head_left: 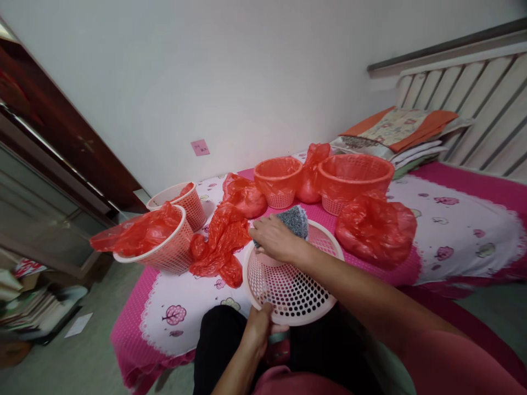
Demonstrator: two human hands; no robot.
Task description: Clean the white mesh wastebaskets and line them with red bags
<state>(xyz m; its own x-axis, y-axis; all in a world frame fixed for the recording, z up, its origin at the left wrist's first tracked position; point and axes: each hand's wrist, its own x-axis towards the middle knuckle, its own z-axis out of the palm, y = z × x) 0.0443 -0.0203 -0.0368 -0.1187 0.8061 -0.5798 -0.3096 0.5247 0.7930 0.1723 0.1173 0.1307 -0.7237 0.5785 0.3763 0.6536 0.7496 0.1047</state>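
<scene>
A pale pink mesh basket point(294, 291) rests over my lap at the bed's edge. My left hand point(260, 326) grips its near rim, fingers wrapped round it. Against the basket's far left part, my right hand point(274, 240) presses a folded grey cloth point(294, 220); its fingers curl over the cloth's left end. The right forearm crosses above the basket and hides some of the mesh. Just left of the basket lies a crumpled red plastic bag point(220, 241).
Two baskets holding red bags, one in front point(177, 249) and one behind point(195, 208), stand at left. Red-bag-lined baskets point(278, 181) point(354, 178) stand along the back. A full red bag point(374, 227) sits at right. Folded bedding point(405, 129) lies near the radiator point(473, 104).
</scene>
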